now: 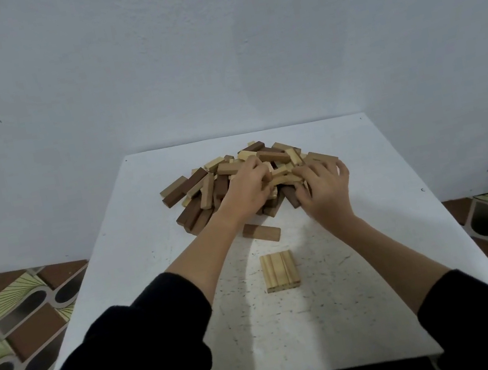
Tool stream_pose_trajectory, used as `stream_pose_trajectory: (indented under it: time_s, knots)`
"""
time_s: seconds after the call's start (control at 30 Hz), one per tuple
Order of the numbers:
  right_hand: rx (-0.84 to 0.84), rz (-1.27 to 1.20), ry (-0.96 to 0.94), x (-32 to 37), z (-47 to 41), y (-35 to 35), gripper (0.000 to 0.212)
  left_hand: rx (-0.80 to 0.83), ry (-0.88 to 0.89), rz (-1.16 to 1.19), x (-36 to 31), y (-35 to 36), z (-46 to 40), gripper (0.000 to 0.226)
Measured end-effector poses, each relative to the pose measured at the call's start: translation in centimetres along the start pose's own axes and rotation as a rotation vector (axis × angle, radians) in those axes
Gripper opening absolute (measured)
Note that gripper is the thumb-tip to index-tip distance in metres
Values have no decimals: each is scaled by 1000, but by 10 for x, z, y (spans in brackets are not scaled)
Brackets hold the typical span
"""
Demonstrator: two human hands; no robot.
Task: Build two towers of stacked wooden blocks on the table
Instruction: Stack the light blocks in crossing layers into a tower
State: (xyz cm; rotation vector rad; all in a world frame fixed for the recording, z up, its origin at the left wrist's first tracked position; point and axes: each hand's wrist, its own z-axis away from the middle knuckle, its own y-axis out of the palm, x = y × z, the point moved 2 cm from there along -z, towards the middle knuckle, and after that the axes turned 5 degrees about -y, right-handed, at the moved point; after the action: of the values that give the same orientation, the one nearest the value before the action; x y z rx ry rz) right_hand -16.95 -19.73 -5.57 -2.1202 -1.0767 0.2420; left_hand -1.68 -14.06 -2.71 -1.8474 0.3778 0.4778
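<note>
Blocks (245, 181) heaped on white table (140, 266) by grey wall (212, 44); three pale laid nearer (280, 271), one brown (261, 232) between; left hand (245, 189), right hand (323, 186) curled gripping heap blocks.

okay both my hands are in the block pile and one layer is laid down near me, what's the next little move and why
Probably lift a few light blocks out of the pile with the left hand and right hand, then lay them crosswise on the row of light blocks. That row is a single layer, and the lone brown block suggests the second tower is barely begun.

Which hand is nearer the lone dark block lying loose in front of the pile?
Left. The left hand sits in the pile just beyond the lone dark block; the right hand lies farther to its right.
</note>
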Motion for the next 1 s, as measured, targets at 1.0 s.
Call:
stream_pose_trajectory:
  time_s: [1.0]
  knots:
    - [811,-686,256,76,-38,-27,13,-181,-559,806,27,-31,78,25]
